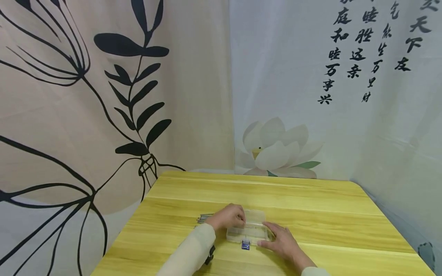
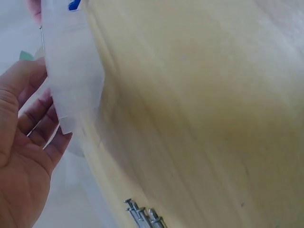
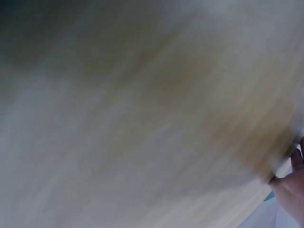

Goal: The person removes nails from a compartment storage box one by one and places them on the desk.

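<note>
A clear plastic box [image 1: 238, 234] lies on the table with its lid [image 1: 254, 216] raised at the back and a blue piece [image 1: 245, 244] at its front edge. Above the box's left part is my left hand [image 1: 228, 217], pinching a thin nail [image 2: 42, 40] that shows beside the box wall in the left wrist view. My right hand [image 1: 284, 243] grips the box's right end, thumb at the front and fingers farther back. Several loose nails [image 1: 205, 218] lie left of the box, partly hidden by the left forearm.
The wooden table [image 1: 310, 203] extends to both sides of the box, with its back edge along a printed curtain [image 1: 200, 96]. A small black object [image 1: 209, 255] shows next to the left sleeve. Blur fills most of the right wrist view.
</note>
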